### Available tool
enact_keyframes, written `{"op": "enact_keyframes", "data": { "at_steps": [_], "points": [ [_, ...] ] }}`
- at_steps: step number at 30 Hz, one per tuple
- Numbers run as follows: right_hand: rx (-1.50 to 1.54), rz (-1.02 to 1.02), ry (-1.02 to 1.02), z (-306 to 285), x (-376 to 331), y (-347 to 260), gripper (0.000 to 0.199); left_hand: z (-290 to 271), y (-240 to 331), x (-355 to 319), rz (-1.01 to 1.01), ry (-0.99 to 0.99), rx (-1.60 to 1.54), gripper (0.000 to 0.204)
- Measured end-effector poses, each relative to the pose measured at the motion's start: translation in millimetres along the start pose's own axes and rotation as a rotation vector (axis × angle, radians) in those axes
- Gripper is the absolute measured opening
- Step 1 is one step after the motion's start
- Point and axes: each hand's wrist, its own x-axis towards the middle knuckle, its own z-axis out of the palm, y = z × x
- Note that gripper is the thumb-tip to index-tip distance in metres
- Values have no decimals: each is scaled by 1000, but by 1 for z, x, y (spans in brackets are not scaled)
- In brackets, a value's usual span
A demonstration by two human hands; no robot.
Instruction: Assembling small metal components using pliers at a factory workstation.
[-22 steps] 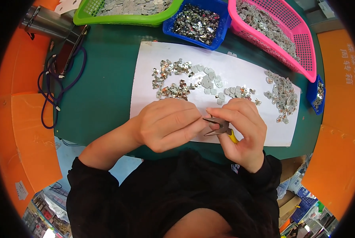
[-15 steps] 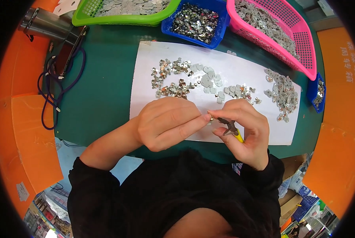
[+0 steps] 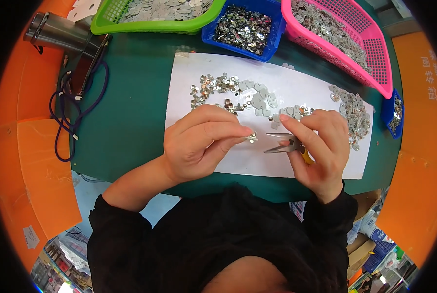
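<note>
My left hand pinches a small flat pale piece with a shiny metal part on it between thumb and fingertips. Pliers with yellow handles lie in my right hand; their jaws are spread and point at the small piece, a short gap away from it. My right index finger is stretched out above the jaws. Both hands are over a white board. Beyond them lie loose shiny metal fittings, flat grey plates and, at the right, a heap of pieces.
Along the far side of the green table stand a green basket, a blue tray and a pink basket, each filled with small parts. A smaller blue tray is at right. A metal flask and dark cord lie left.
The hands have drawn apart. My right hand has shifted right, and the pliers' jaws have turned toward the left hand and spread. The left hand now shows the small piece more fully.
</note>
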Motion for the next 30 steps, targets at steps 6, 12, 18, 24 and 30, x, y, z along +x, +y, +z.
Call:
{"op": "enact_keyframes", "data": {
  "at_steps": [6, 12, 18, 24, 30],
  "points": [
    [-267, -69, 66, 4, -2, -9, 56, 3, 2, -4, -107, 67, -107, 25],
    [-294, -80, 83, 7, -3, -11, 58, -1, 1, -5, -69, 20, -85, 15],
    [-236, -48, 37, 5, -4, -14, 58, -1, 1, -7, -52, 21, -53, 15],
    [-291, -58, 37, 4, -3, -14, 60, 1, 1, -7, -43, 28, -54, 16],
    [-320, -107, 51, 6, -5, -10, 58, 0, 1, -8, -46, 25, -48, 17]
  ]
}}
